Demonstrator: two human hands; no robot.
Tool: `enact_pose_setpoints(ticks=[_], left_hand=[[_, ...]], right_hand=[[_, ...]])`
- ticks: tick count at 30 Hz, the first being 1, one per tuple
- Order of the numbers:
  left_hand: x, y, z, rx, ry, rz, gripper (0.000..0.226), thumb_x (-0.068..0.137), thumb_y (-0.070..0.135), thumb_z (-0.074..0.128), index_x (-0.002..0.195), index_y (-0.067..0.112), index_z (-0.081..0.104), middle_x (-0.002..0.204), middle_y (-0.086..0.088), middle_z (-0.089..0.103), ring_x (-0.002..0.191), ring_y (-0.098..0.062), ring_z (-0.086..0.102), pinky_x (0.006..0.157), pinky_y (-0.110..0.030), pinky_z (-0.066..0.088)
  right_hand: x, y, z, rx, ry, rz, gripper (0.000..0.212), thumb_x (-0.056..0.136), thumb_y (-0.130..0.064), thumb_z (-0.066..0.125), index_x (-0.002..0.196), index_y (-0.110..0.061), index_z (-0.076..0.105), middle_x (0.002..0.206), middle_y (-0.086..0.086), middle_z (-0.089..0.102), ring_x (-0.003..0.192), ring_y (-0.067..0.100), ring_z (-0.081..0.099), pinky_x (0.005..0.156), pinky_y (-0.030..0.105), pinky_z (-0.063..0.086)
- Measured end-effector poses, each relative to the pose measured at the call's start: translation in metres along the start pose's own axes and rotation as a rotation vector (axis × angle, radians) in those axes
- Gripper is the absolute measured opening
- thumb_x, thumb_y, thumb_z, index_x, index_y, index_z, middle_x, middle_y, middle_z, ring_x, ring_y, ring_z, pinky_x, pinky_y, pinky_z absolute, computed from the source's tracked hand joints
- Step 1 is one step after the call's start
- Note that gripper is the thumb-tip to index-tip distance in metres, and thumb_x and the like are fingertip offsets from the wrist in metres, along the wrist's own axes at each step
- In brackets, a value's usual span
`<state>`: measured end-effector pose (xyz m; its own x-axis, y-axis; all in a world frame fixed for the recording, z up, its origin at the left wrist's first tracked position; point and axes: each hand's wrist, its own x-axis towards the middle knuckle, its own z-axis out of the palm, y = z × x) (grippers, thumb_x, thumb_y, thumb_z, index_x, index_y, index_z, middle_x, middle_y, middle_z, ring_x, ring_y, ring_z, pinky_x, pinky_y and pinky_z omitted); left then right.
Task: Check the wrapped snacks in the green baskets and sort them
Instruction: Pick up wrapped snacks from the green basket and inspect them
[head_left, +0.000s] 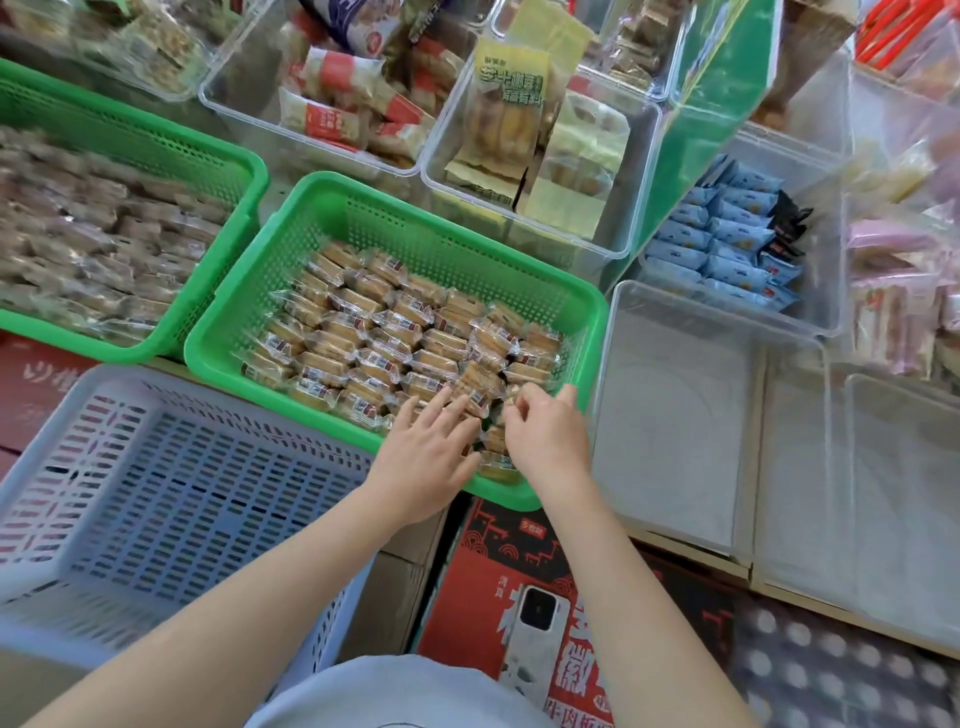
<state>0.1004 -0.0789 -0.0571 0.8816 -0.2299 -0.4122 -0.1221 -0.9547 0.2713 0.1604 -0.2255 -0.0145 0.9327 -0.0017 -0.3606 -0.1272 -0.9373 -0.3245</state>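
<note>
Shop shelving packed with bins fills the view, seen from above. At the centre sits a green basket (395, 208) holding rows of small wrapped snacks (384, 332), tan biscuits in clear wrappers with dark labels. Toward 9 o'clock a second green basket (156, 140) holds a heap of brownish wrapped pieces, blurred. At 7 o'clock, just beside the central basket's near rim, stands a pale blue slotted crate (171, 499).

Both hands reach into the near right corner of the central basket, around 5 o'clock of it. The left hand (423, 457) lies palm down with fingers straight and slightly spread, the tips touching the wrapped snacks. The right hand (545, 436) is just beside it, fingers curled inward toward the thumb over the snacks; they seem to pinch a wrapper, though what sits between them is too blurred to tell.

At 12 o'clock clear bins hold red-and-white packets (332, 114) and yellow pouches (504, 119). At 2 o'clock another clear bin holds light blue packets (727, 244). At 3 o'clock is a clear tub (675, 426). At 6 o'clock a white phone (535, 639) lies on a red printed carton (498, 561)
</note>
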Motion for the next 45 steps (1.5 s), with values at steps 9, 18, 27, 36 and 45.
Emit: enact_pose_setpoints(ticks=[9,18,27,36,45], left_hand=[[0.009,0.003,0.001,-0.021,0.039,0.046,0.071,0.101,0.068,0.018,0.162,0.032,0.009,0.170,0.002,-0.007,0.153,-0.018,-0.021,0.124,-0.047,-0.014],[0.020,0.011,-0.003,0.007,-0.043,0.057,0.070,0.098,0.073,0.014,0.159,0.039,0.023,0.170,-0.001,-0.009,0.155,-0.023,-0.016,0.123,-0.055,-0.010],[0.021,0.011,-0.003,0.018,-0.048,0.054,0.071,0.097,0.074,0.013,0.159,0.040,0.022,0.170,-0.001,-0.008,0.156,-0.023,-0.015,0.123,-0.056,-0.008],[0.013,0.015,-0.023,-0.471,0.199,-0.121,0.036,0.108,0.038,0.040,0.134,0.029,0.062,0.153,0.008,0.047,0.151,-0.016,0.027,0.125,-0.052,-0.001],[-0.048,0.032,-0.071,-1.858,0.069,-0.301,0.043,0.081,0.028,0.074,0.121,0.015,0.066,0.100,-0.008,0.062,0.083,-0.017,0.062,0.071,-0.033,0.061]], right_hand=[[0.020,0.010,0.005,-0.290,0.077,-0.142,0.027,0.100,-0.023,0.048,0.118,-0.023,0.068,0.121,0.005,0.057,0.118,0.026,0.046,0.100,0.042,0.032],[0.041,0.028,0.011,-0.343,0.109,-0.305,0.024,0.089,-0.025,0.069,0.112,-0.019,0.067,0.109,0.001,0.067,0.108,0.027,0.056,0.092,0.043,0.031],[0.044,0.025,-0.004,-0.114,0.014,-0.313,0.018,0.097,-0.012,0.052,0.090,-0.026,0.045,0.089,-0.009,0.055,0.090,0.021,0.052,0.086,0.036,0.027],[-0.003,0.030,-0.058,0.484,0.158,-0.162,0.009,0.100,-0.013,0.057,0.092,-0.017,0.055,0.087,-0.001,0.064,0.081,0.012,0.060,0.068,0.029,0.048],[-0.071,0.018,-0.069,1.248,-0.122,0.133,0.008,0.104,-0.006,0.047,0.107,-0.010,0.053,0.104,0.015,0.068,0.086,0.022,0.070,0.062,0.026,0.057]])
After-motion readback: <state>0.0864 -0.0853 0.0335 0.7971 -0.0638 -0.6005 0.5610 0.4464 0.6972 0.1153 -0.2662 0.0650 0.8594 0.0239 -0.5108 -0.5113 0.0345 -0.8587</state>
